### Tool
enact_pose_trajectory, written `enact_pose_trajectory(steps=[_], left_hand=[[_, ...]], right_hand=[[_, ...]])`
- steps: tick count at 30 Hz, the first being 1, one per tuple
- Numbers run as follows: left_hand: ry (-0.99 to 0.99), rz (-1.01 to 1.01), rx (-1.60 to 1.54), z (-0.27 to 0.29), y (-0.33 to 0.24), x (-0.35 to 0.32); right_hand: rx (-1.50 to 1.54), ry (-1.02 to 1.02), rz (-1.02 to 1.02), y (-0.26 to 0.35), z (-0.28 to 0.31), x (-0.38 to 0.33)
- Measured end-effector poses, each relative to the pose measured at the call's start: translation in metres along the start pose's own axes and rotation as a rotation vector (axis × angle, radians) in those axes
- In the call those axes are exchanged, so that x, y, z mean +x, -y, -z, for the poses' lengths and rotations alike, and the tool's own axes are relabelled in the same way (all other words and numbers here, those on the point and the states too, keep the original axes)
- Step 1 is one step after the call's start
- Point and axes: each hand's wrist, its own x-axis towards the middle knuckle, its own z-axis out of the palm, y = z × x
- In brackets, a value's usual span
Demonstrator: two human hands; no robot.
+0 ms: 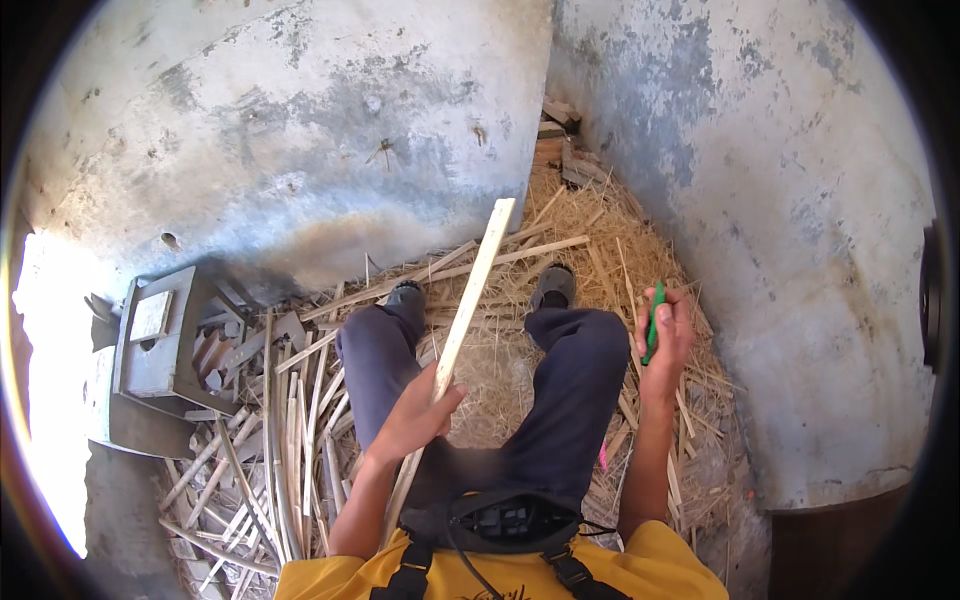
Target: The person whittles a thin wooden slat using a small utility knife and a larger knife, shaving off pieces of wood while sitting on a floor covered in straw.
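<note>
My left hand [420, 415] grips a long pale wooden slat [475, 285] near its lower part. The slat slants up and away between my knees, and its far end points at the wall. My right hand [662, 335] is raised beside my right knee and is closed on a small green tool [655, 320], held upright. I sit with both legs in dark trousers stretched out over straw. My shoes rest on the straw ahead.
A grey wooden stool [160, 345] lies on its side at the left. Several loose wooden strips [285, 440] are heaped beside my left leg. Straw [600, 240] and more strips cover the floor up to the corner of two stained concrete walls [330, 130].
</note>
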Motion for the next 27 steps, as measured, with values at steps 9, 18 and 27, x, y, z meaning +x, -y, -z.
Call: enact_pose_trajectory(steps=[9, 18, 27], left_hand=[[0.109, -0.021, 0.043, -0.018, 0.001, 0.008], [0.310, 0.151, -0.243, 0.005, 0.000, 0.061], [0.317, 0.199, -0.229, -0.002, -0.032, 0.122]], right_hand=[[-0.271, 0.318, 0.030, 0.001, -0.040, -0.044], [-0.323, 0.400, 0.086, -0.016, -0.054, 0.002], [-0.150, 0.335, 0.127, -0.039, -0.063, 0.061]])
